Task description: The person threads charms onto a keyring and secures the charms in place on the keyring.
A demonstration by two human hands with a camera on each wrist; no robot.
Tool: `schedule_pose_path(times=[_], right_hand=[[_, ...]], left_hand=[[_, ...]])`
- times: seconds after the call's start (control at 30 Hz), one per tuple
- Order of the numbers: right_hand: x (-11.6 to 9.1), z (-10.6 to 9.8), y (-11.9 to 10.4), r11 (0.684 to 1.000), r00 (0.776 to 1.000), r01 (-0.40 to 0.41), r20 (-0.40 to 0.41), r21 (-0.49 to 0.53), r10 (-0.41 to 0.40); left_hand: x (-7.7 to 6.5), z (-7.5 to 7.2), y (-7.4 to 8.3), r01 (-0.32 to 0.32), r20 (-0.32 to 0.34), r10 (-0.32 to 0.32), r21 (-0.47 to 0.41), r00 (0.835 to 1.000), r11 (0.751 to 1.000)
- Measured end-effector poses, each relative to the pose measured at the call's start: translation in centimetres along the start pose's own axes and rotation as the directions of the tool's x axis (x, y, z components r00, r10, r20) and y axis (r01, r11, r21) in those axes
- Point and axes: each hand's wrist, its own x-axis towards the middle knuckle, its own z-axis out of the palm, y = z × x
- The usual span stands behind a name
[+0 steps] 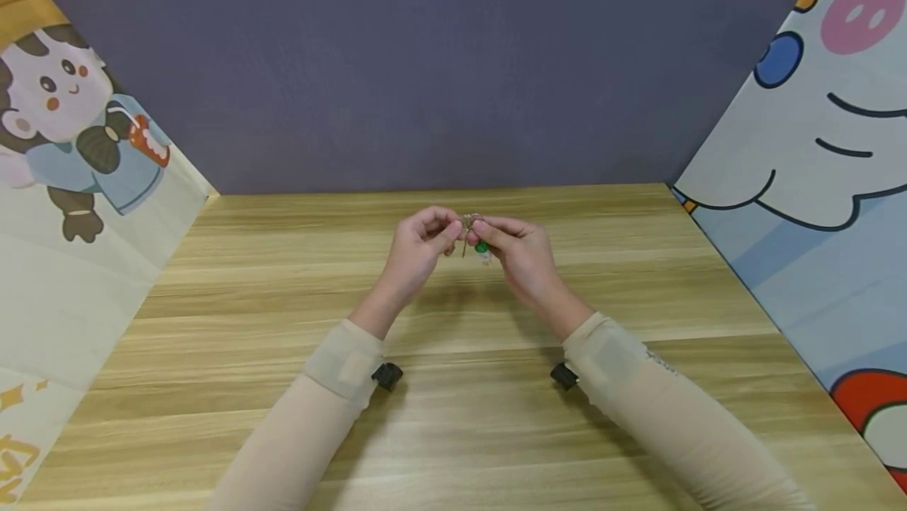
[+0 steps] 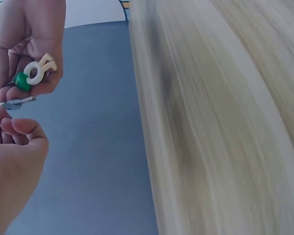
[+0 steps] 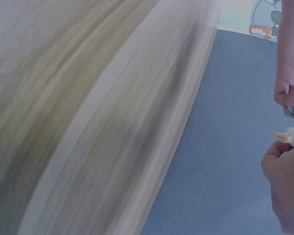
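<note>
Metal keychain in left grip, right grip; sleeve lettering illegible.

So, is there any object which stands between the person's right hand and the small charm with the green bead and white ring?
Nothing visible does: in the left wrist view, the charm appears directly against the right hand.

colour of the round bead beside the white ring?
The bead is green; the left wrist view shows it best.
</note>
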Motion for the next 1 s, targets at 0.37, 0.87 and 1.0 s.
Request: schedule_pose_path(times=[0.37,0.87,1.0], right_hand=[[0.1,-0.8,-0.6,0.971,1.0,0.004,-0.019,-0.238,-0.009],[0.1,-0.9,-0.9,0.96,1.0,0.027,0.004,-0.28,-0.026],[0.1,-0.9,-0.9,0.958,1.0,0.023,0.005,-0.286,-0.022]], left_hand=[[0.0,-0.7,0.6,-0.094,0.063,0.077,0.35,0.995,0.932],[-0.2,-0.5,1.2,-0.079,0.063,0.06,0.358,0.996,0.931],[-0.2,-0.5,1.3,-0.08,0.064,0.061,0.359,0.996,0.93]])
